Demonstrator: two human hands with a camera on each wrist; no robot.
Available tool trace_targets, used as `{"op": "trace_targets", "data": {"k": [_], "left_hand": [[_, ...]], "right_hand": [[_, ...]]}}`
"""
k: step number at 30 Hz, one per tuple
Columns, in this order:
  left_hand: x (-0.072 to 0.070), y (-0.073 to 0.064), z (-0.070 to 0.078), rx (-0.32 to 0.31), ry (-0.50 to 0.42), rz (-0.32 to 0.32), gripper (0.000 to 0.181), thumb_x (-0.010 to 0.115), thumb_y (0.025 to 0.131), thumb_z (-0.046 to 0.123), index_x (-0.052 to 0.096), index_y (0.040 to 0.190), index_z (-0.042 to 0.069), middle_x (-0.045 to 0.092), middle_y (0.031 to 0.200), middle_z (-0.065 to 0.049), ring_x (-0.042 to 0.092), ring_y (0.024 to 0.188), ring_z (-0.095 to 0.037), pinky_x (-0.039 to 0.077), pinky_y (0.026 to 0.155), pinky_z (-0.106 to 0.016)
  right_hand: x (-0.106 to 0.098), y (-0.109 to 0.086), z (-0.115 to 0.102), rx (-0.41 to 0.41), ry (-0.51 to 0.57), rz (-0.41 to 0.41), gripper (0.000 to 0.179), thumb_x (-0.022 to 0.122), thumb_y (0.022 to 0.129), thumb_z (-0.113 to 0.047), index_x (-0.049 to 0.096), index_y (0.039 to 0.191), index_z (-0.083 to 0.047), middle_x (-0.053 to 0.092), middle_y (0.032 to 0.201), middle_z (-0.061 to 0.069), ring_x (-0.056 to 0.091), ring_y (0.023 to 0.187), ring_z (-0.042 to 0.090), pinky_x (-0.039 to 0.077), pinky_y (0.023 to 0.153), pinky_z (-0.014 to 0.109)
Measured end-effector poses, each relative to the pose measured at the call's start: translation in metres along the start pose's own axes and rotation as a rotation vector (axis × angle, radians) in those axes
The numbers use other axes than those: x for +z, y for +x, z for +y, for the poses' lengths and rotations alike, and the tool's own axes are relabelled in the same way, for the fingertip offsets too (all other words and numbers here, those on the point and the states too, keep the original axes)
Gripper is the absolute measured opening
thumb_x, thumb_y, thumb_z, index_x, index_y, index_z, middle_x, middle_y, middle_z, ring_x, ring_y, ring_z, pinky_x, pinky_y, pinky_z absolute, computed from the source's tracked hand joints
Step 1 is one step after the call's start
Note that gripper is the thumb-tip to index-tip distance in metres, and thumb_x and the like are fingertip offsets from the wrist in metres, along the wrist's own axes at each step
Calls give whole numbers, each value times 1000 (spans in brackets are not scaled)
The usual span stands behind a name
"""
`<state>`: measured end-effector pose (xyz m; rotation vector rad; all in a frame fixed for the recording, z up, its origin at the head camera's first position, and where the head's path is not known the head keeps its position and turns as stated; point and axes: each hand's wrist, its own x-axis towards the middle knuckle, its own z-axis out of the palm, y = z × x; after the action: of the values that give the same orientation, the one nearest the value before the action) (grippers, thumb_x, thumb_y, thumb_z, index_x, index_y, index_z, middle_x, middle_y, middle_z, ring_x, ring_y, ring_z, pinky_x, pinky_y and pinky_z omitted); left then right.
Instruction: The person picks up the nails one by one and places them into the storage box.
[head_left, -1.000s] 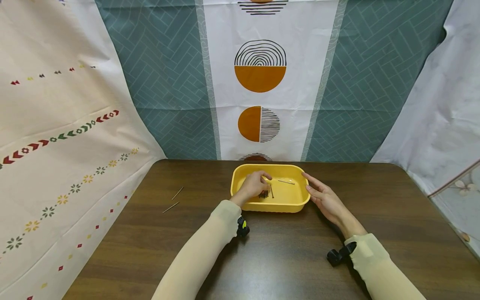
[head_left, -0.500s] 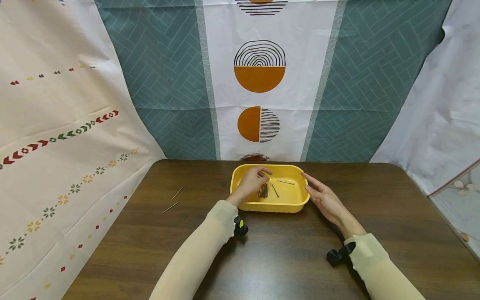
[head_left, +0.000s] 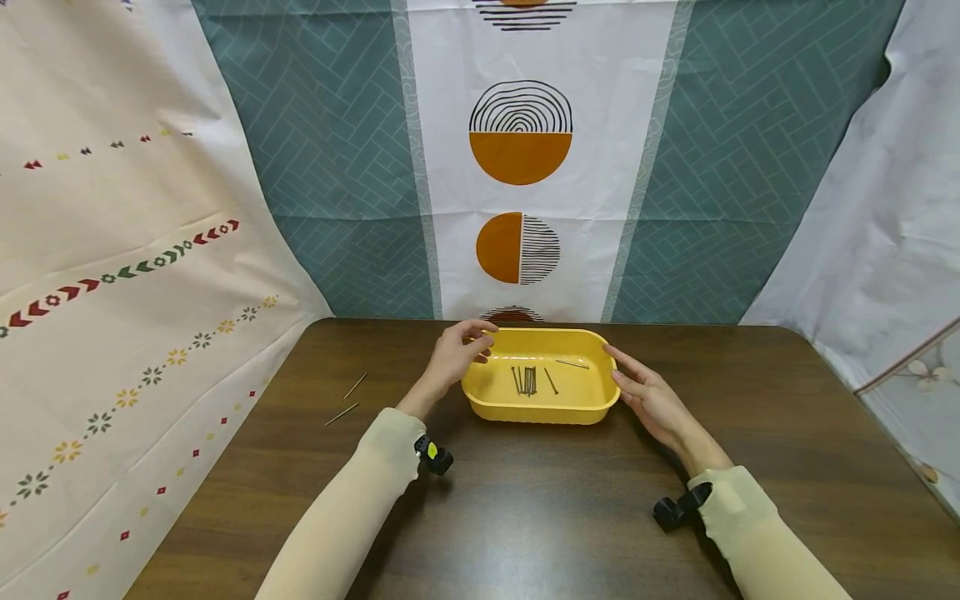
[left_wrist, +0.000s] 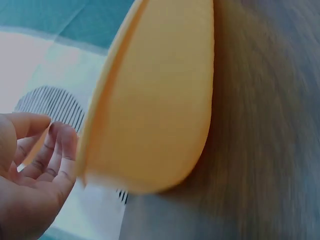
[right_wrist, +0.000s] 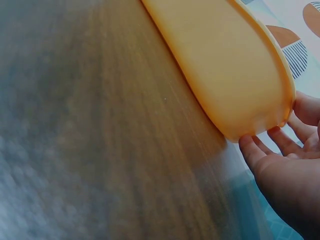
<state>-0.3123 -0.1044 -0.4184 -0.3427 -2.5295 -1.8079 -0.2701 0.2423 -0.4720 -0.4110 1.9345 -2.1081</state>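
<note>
A yellow tray [head_left: 547, 413] stands near the far edge of the table. Inside it lie several thin dark nails [head_left: 530, 381], most bunched side by side, with a slanted nail [head_left: 551, 382] and another nail [head_left: 572, 364] apart to the right. My left hand [head_left: 454, 354] is over the tray's left rim, fingers loosely bent. In the left wrist view its thumb and fingertips nearly meet, with nothing visible between them. My right hand [head_left: 660, 408] rests its extended fingertips against the tray's right end; the right wrist view has them along the end wall [right_wrist: 245, 105].
On the dark wooden table [head_left: 555, 517], two more nails, one nail [head_left: 356, 385] behind the other nail [head_left: 342, 414], lie left of the tray. A patterned cloth [head_left: 517, 192] hangs behind the table, and pale cloths flank both sides.
My left hand has lifted out of the tray and moved left to its rim, uncovering the bunched nails. One nail beside them has turned to a slant. The right hand stays put.
</note>
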Motion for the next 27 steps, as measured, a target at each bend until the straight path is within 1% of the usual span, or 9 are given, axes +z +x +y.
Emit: {"op": "trace_targets", "data": {"k": [5, 8, 10, 12, 16, 21, 22, 25, 27], "left_hand": [[-29, -11, -7, -17, -15, 17, 26, 63, 105, 10, 68, 128, 0, 67, 110, -19, 69, 99, -37, 60, 90, -49], [-46, -17, -15, -33, -23, 14, 25, 62, 105, 10, 68, 128, 1, 67, 109, -18, 67, 103, -42, 60, 91, -49], [-55, -20, -19, -43, -24, 3, 25, 60, 106, 10, 67, 128, 1, 67, 110, -19, 66, 105, -45, 59, 91, -49], [-63, -23, -23, -49, -27, -7, 25, 60, 106, 9, 67, 129, 0, 65, 112, -24, 64, 107, -48, 59, 92, -51], [-78, -27, -27, -50, 0, -25, 30, 59, 106, 10, 63, 133, -3, 62, 117, -30, 64, 107, -47, 58, 94, -53], [-104, -31, -29, -72, 35, -38, 33, 59, 107, 12, 61, 136, -4, 62, 120, -29, 62, 112, -47, 56, 97, -54], [-110, -31, -29, -77, 42, -39, 32, 59, 107, 12, 62, 136, -3, 63, 119, -27, 63, 112, -46, 55, 98, -55], [-127, -34, -31, -79, 70, -44, 32, 57, 107, 11, 61, 136, -3, 66, 116, -19, 66, 107, -35, 55, 98, -54], [-137, -35, -32, -79, 81, -37, 32, 57, 107, 10, 61, 136, -4, 66, 112, -13, 67, 100, -24, 58, 94, -48]], "right_hand": [[-1, 0, 0, -6, -4, -2, 60, 43, 114, -18, 17, 167, -7, 5, 174, 14, 21, 155, 34, 42, 106, 15], [-2, 0, 0, -3, -3, 3, 61, 44, 114, -20, 17, 167, -8, 4, 174, 14, 21, 155, 35, 42, 106, 15], [-2, -1, 0, -1, 3, 4, 62, 45, 113, -21, 16, 167, -8, 4, 174, 14, 19, 156, 36, 43, 106, 15], [-3, -1, 1, 1, -1, 9, 63, 46, 113, -22, 17, 167, -8, 4, 174, 13, 19, 156, 37, 43, 105, 15], [-3, -1, 2, 1, -2, 15, 61, 44, 114, -19, 18, 167, -8, 5, 174, 13, 20, 155, 36, 43, 106, 15], [-2, 0, 2, 4, 7, 10, 60, 43, 114, -16, 18, 167, -8, 5, 174, 13, 22, 155, 33, 42, 107, 16], [-2, 0, 2, 5, 10, 9, 60, 43, 114, -16, 18, 167, -8, 5, 174, 13, 23, 154, 33, 42, 107, 16], [-2, 0, 2, 6, 6, 10, 60, 43, 114, -17, 18, 167, -8, 6, 174, 13, 25, 154, 32, 42, 107, 16], [-2, 0, 1, 2, 3, 8, 60, 44, 114, -18, 18, 167, -8, 6, 174, 13, 27, 153, 29, 42, 107, 15]]}}
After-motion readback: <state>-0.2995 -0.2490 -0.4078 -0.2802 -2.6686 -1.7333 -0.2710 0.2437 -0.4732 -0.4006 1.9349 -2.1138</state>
